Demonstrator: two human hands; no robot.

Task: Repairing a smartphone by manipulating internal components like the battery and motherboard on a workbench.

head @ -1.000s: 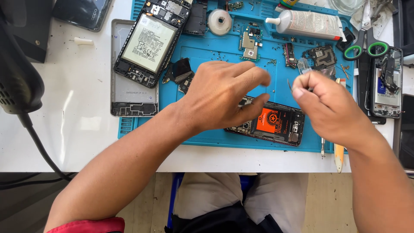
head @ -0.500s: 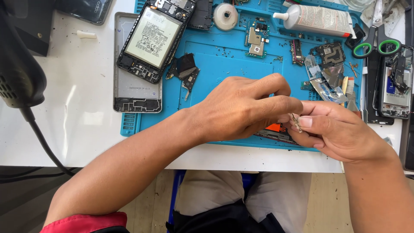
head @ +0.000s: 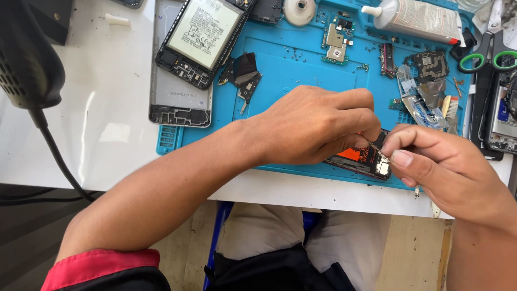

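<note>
My left hand (head: 318, 126) lies over an opened phone (head: 366, 159) with an orange battery, at the front edge of the blue work mat (head: 301, 67). Its fingers curl down and pinch at a small part by the phone's right end. My right hand (head: 441, 170) meets it there, thumb and forefinger pinched on a thin small piece I cannot make out. The two sets of fingertips touch above the phone. Most of the phone is hidden under my left hand.
A second opened phone (head: 202, 37) rests on a grey back cover (head: 177, 99) at the mat's left. Loose boards (head: 335, 43), a glue tube (head: 414, 19), green-handled scissors (head: 484, 54), a tape roll (head: 299, 9) and another phone frame (head: 503, 121) lie at the back and right. A black tool with cord (head: 27, 59) sits far left.
My right hand came down from above the mat to the phone's right end. My left hand shifted right, and both hands now pinch together at the same spot.
</note>
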